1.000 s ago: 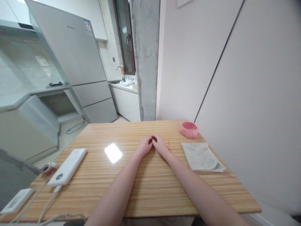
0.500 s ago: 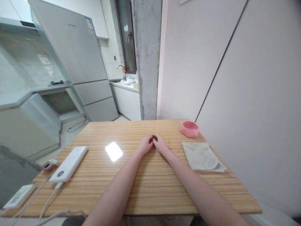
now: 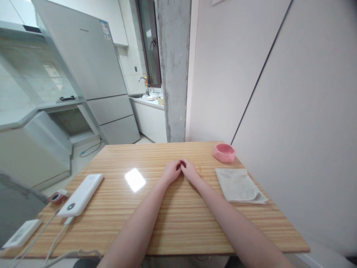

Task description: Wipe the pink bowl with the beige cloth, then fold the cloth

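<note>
Pink and shallow, the bowl (image 3: 224, 152) sits at the far right corner of the wooden table (image 3: 117, 223), and I cannot tell whether anything lies in it. Just nearer me lies a folded pale cloth (image 3: 239, 185). My left hand (image 3: 172, 172) and right hand (image 3: 189, 172) rest mid-table, touching at the fingertips, fingers curled together and holding nothing. A white power bank (image 3: 80, 195) lies well apart on my left.

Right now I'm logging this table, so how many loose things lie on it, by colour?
White: 2, power bank and flat device
Pink: 1, bowl
Beige: 1, folded cloth
Red: 1, small gadget
Total: 5
</note>
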The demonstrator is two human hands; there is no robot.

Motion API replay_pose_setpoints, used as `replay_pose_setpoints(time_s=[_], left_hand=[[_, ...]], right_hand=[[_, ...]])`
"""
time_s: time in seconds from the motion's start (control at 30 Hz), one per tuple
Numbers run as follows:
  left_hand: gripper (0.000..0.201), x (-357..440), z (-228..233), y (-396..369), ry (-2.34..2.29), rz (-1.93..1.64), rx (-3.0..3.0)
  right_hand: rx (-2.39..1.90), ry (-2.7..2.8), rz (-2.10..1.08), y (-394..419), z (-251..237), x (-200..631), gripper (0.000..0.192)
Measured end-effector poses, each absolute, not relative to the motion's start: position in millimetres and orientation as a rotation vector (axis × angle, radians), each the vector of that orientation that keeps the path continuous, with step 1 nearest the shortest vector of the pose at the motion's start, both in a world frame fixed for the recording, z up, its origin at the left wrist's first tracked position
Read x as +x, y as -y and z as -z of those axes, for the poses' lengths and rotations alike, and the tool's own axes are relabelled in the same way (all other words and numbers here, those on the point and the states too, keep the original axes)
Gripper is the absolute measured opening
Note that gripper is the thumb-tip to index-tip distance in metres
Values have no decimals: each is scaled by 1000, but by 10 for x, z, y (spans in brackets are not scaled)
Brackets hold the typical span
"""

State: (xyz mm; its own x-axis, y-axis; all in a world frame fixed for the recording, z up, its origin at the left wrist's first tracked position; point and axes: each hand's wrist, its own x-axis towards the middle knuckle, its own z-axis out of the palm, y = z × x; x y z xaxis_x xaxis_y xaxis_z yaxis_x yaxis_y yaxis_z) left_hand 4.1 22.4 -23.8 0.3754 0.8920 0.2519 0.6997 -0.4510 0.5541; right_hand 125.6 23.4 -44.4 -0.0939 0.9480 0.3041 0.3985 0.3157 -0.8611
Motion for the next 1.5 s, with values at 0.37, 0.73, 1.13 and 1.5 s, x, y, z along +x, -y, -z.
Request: replay_pose_setpoints(time_s=[0.37, 0.73, 1.13, 1.5], left_hand=[[18, -6, 244, -241, -1326, -774, 2282], [17, -10, 208, -240, -1345, -973, 2223], [48, -145, 61, -196, -1308, -1085, 2539], [21, -786, -64, -321, -2013, -1373, 2114]], right_hand=[[-1815, 1369, 185, -141, -1, 2285, 60], [-1847, 1346, 92, -344, 252, 2736, 23], [-1156, 1858, -440, -98, 202, 1513, 10], [-1283, 1686, -399, -201, 404, 1641, 55]])
